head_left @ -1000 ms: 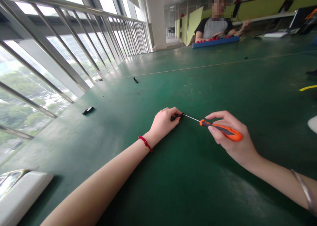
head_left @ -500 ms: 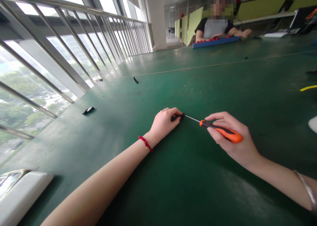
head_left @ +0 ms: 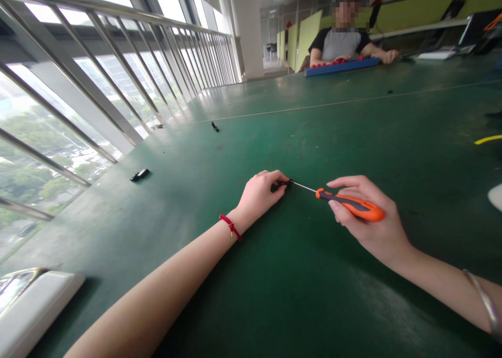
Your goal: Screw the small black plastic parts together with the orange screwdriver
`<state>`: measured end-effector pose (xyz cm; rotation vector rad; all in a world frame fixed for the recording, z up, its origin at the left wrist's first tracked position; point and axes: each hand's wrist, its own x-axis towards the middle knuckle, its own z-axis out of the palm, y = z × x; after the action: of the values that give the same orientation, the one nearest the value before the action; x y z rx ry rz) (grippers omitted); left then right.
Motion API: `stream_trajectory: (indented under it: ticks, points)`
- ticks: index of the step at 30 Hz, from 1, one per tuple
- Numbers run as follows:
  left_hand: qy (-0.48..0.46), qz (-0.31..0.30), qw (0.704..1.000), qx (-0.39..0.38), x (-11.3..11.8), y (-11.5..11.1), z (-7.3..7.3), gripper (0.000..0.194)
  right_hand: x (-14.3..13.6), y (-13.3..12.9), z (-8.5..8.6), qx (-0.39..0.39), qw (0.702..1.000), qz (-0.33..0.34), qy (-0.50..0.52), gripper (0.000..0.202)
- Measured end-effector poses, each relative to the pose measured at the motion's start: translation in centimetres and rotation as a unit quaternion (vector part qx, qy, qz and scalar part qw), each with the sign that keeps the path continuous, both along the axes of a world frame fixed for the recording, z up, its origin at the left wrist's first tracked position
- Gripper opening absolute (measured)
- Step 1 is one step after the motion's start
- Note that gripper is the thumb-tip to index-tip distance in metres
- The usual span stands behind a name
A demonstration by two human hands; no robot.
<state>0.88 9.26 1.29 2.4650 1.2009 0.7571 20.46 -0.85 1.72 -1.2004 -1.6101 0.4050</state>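
My left hand (head_left: 263, 193) rests on the green table (head_left: 243, 274) and pinches a small black part (head_left: 283, 183) between thumb and fingers. The orange and black screwdriver (head_left: 363, 207) lies in my right hand (head_left: 376, 224), its handle resting against the palm with the thumb below and the index finger stretched out above. Its thin metal shaft points left, and the tip meets the end of the black part. Fingers partly hide the black part, so its shape is unclear.
Small black pieces (head_left: 140, 175) (head_left: 215, 126) lie left and farther back. A white object (head_left: 47, 300) sits at the near left, beside a metal railing (head_left: 117, 21). Across the table a person (head_left: 341, 44) sits behind a blue tray (head_left: 341, 66) with red items. A yellow strip (head_left: 488, 139) is at right.
The screwdriver handle has turned slightly in my right hand, and its fingers have shifted a little. My left hand has stayed put. The other person's hand at right has lowered toward the table.
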Motion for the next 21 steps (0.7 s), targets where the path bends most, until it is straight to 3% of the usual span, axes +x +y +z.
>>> stream_trajectory:
  ticks: [4,6,9,12,17,21]
  points:
    - [0.004,0.006,1.0,-0.004,0.05,-0.03,0.07,0.018,0.07,0.36,-0.39,0.065,0.997,-0.038,0.035,0.032]
    - [0.001,0.005,1.0,-0.004,0.05,-0.01,0.06,0.018,0.08,0.36,-0.41,0.047,0.998,-0.019,0.035,0.036]
    - [-0.004,-0.001,1.0,-0.001,0.03,0.02,0.02,0.018,0.04,0.07,-0.21,-0.009,1.0,0.007,0.005,0.025]
    - [-0.004,-0.001,1.0,-0.002,0.04,0.01,0.01,0.018,0.0,-0.12,-0.07,-0.004,1.0,0.004,-0.012,0.016]
    - [-0.003,0.005,1.0,-0.004,0.08,-0.07,0.04,0.019,0.06,0.25,-0.28,0.075,0.996,-0.032,0.028,0.032]
    - [-0.005,0.003,1.0,-0.004,0.06,-0.05,0.09,0.019,-0.03,0.05,-0.13,0.021,1.0,0.007,0.015,0.03]
